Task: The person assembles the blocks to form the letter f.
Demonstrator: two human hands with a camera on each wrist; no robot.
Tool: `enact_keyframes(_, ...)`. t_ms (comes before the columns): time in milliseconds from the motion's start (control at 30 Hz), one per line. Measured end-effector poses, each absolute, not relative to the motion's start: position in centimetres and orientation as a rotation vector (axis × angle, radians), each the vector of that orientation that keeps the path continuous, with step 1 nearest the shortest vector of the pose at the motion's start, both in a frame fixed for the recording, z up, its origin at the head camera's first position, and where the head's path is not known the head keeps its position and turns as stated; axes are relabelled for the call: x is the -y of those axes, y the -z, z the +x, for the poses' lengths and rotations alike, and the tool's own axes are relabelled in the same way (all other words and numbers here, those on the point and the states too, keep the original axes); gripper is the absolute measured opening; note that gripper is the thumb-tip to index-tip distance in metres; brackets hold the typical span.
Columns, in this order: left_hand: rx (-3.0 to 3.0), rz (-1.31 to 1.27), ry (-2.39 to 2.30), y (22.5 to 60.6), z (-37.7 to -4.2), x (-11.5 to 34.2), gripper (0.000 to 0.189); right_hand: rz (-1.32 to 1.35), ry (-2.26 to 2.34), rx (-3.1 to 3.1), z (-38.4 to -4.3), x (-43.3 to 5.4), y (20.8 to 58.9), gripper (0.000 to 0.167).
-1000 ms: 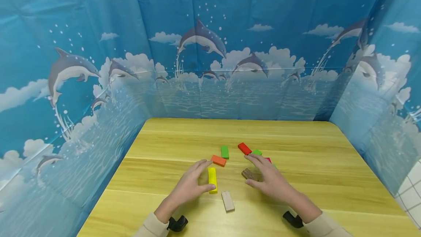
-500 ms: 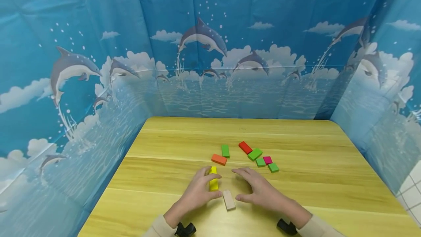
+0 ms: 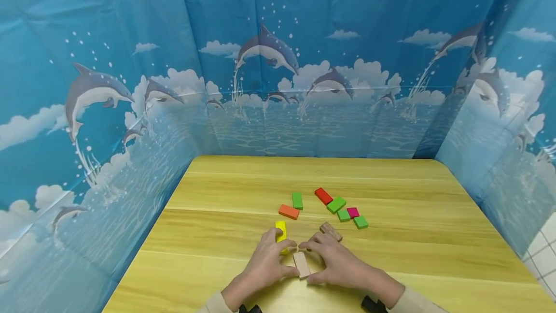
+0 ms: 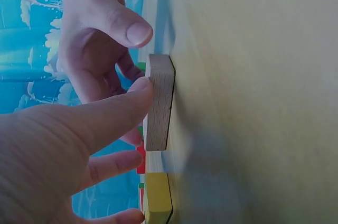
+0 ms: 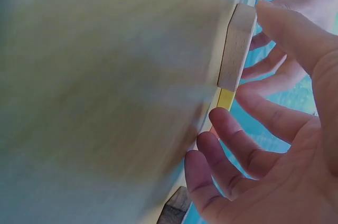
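Note:
A pale wooden block lies flat on the table between the two hands. My left hand is at its left side; in the left wrist view the thumb tip meets the block's upper edge, other fingers spread loosely. From the right comes my right hand, thumb by the near end and index finger by the far end, fingers gently bent. In the right wrist view its thumb overlaps the corner of the block. A yellow block lies under the left fingers, partly hidden. Just beyond the right hand is a dark brown block.
Farther back on the wooden table lie an orange block, a green block and a red block. Several green blocks and a magenta block sit close together at right. A dolphin-print curtain surrounds the table.
Both hands have moved inward and toward the near side, closing in on the pale block from either side. The dark brown block, covered half a second ago, shows again. The blocks keep their places.

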State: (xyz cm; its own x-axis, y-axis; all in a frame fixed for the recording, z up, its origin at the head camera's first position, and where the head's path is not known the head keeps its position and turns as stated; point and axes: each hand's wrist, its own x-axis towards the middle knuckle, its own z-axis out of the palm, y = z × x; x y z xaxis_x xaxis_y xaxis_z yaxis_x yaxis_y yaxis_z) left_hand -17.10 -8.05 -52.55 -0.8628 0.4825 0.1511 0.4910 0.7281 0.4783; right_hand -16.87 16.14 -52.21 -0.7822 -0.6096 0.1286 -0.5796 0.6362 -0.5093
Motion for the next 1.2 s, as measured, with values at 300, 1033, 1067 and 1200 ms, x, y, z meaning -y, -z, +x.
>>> enact_keyframes(300, 2.926, -0.778, 0.736, 52.6, -16.5, 7.6, 0.059, -1.011, 0.765, -2.841, -16.7, -15.8, 52.6, 0.063)
enact_keyframes(1033, 2.945, -0.796, 0.688, 53.0, -16.9, 6.7, 0.060, -1.030, 0.668, -2.952, -16.9, -15.8, 52.5, 0.057)
enact_keyframes(1067, 2.944, -0.801, 0.687, 53.1, -17.0, 6.7, 0.060, -1.026, 0.664, -2.959, -16.9, -15.9, 52.5, 0.057)
enact_keyframes(1200, 2.943, -0.820, 0.687, 53.2, -17.3, 6.6, 0.060, -0.991, 0.650, -2.974, -16.9, -16.0, 52.5, 0.057)
